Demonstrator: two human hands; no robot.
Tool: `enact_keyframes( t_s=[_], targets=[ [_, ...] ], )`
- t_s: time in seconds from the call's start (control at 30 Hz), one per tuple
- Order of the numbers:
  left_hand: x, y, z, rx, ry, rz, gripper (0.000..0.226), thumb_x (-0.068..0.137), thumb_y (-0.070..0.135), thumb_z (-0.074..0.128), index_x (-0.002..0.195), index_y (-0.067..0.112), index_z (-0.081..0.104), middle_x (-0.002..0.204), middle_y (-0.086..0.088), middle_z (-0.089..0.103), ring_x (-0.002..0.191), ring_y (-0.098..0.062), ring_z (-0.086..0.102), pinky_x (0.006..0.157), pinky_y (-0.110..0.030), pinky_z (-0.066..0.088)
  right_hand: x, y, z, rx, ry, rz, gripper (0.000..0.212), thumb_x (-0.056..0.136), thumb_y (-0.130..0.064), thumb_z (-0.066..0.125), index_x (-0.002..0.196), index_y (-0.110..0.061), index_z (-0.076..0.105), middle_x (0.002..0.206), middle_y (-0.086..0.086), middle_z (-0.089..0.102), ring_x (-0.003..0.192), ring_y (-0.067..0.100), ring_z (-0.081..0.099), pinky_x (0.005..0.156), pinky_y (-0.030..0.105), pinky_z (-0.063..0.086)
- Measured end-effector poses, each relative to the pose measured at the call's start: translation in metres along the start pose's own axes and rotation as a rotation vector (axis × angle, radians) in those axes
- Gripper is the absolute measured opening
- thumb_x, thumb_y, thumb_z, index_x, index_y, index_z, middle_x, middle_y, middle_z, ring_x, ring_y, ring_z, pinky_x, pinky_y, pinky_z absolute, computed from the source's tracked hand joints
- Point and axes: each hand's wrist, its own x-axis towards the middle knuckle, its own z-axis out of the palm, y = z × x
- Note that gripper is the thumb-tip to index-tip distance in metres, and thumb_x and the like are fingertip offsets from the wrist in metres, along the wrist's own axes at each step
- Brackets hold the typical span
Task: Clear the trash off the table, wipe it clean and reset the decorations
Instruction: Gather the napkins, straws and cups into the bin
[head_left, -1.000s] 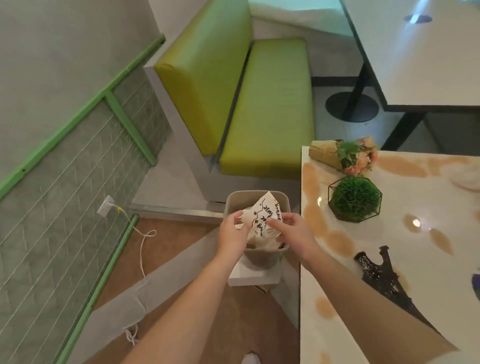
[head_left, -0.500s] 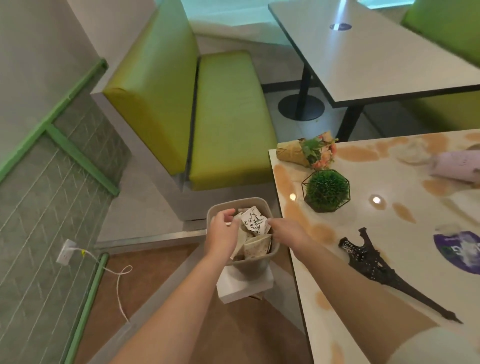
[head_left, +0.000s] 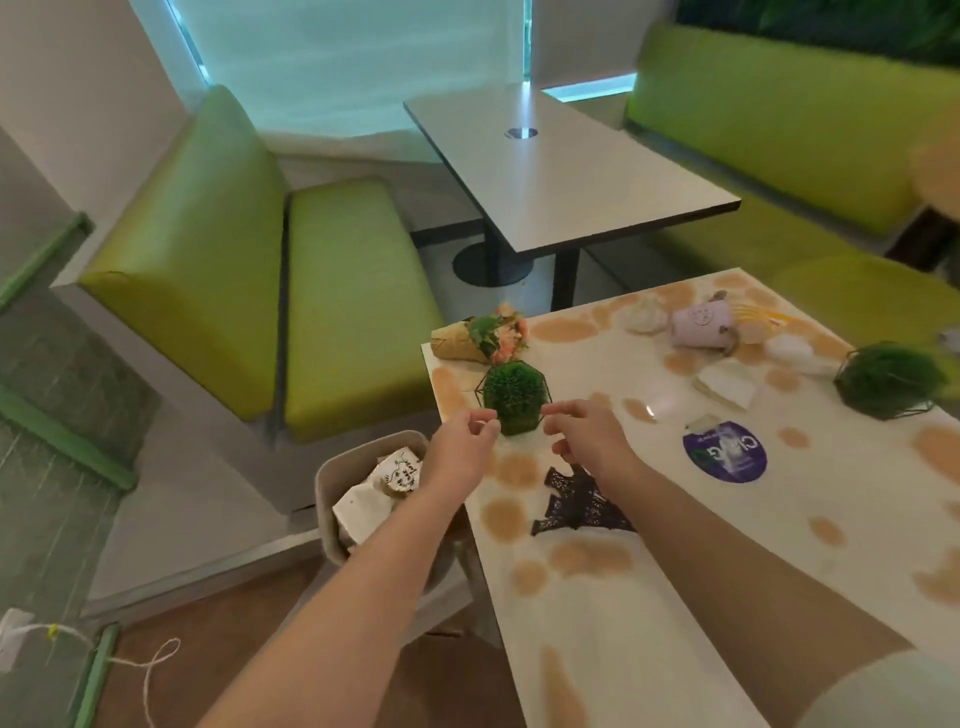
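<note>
Down at the left, beside the table edge, the bin (head_left: 332, 499) stands on the floor, stuffed with crumpled printed paper (head_left: 384, 488) that rises above its rim. Just right of it the left hand (head_left: 460, 447) hangs over the table (head_left: 649, 623) corner, fingers loosely curled and holding nothing; the right hand (head_left: 584, 434) mirrors it, relaxed and empty too. Between and just beyond them sits a green ball plant in a wire frame (head_left: 514, 397), with a paper-wrapped bouquet (head_left: 480, 338) lying behind it and a black tower model (head_left: 574, 499) lying flat under the right forearm. Further right a purple round lid (head_left: 724, 452) rests printed side up, then a folded white napkin (head_left: 724, 387), a tipped lilac cup (head_left: 701, 327), crumpled tissues (head_left: 644, 317) and a second green ball plant (head_left: 891, 379). The trash still on the top looks light and soft: the napkin and tissues should bunch in a pinch, while the cup seems thin-walled and best taken round its body, since it may hold dregs. The lid lies flat on a glossy surface, so lifting it by an edge is probably easier.
</note>
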Motion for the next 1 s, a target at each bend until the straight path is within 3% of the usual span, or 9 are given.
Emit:
enact_keyframes(
  t_s=[0.2, 0.3, 0.5, 0.6, 0.73, 1.0],
  targets=[
    [-0.024, 0.054, 0.063, 0.090, -0.093, 0.077, 0.025, 0.098, 0.038, 0.051, 0.118, 0.028, 0.061, 0.108, 0.006, 0.064, 0.094, -0.013, 0.058, 0.078, -0.031, 0.047, -0.011, 0.021, -0.093, -0.069, 0.090, -0.024, 0.021, 0.089, -0.002, 0.055, 0.102, -0.011, 0.069, 0.097, 0.006, 0.068, 0.070, 0.018, 0.056, 0.059, 0.023, 0.044],
    [-0.044, 0.083, 0.106, 0.091, -0.109, 0.097, 0.024, 0.097, 0.036, 0.052, 0.117, 0.027, 0.062, 0.108, 0.003, 0.063, 0.090, -0.013, 0.057, 0.078, -0.030, 0.047, -0.017, 0.036, -0.147, -0.124, 0.131, -0.038, 0.019, 0.090, -0.008, 0.056, 0.099, -0.019, 0.068, 0.098, 0.003, 0.068, 0.075, 0.017, 0.058, 0.065, 0.027, 0.046],
    [-0.074, 0.123, 0.187, 0.114, -0.141, 0.115, 0.027, 0.098, 0.038, 0.050, 0.120, 0.027, 0.061, 0.113, 0.003, 0.062, 0.101, -0.016, 0.058, 0.085, -0.032, 0.047, -0.027, 0.066, -0.234, -0.188, 0.149, -0.064, 0.017, 0.089, -0.008, 0.057, 0.094, -0.020, 0.067, 0.097, 0.004, 0.065, 0.087, 0.019, 0.060, 0.060, 0.022, 0.045],
    [-0.090, 0.140, 0.225, 0.078, -0.144, 0.128, 0.027, 0.098, 0.035, 0.052, 0.120, 0.023, 0.062, 0.113, 0.000, 0.063, 0.098, -0.016, 0.058, 0.083, -0.031, 0.046, -0.030, 0.080, -0.274, -0.250, 0.154, -0.083, 0.016, 0.089, -0.007, 0.057, 0.095, -0.017, 0.068, 0.093, 0.004, 0.063, 0.077, 0.015, 0.056, 0.051, 0.020, 0.037],
    [-0.098, 0.156, 0.256, 0.074, -0.149, 0.135, 0.028, 0.099, 0.033, 0.051, 0.122, 0.021, 0.061, 0.114, 0.001, 0.063, 0.094, -0.013, 0.056, 0.076, -0.026, 0.040, -0.029, 0.092, -0.314, -0.269, 0.167, -0.088, 0.016, 0.089, -0.008, 0.057, 0.095, -0.019, 0.067, 0.090, 0.004, 0.062, 0.077, 0.020, 0.057, 0.056, 0.026, 0.040],
    [-0.074, 0.187, 0.298, 0.110, -0.146, 0.144, 0.026, 0.097, 0.033, 0.053, 0.120, 0.023, 0.061, 0.114, 0.005, 0.061, 0.097, -0.013, 0.058, 0.071, -0.026, 0.043, -0.006, 0.101, -0.367, -0.385, 0.202, -0.105, 0.019, 0.092, -0.012, 0.053, 0.097, -0.024, 0.066, 0.086, -0.004, 0.056, 0.065, 0.017, 0.055, 0.050, 0.028, 0.043]
  ],
)
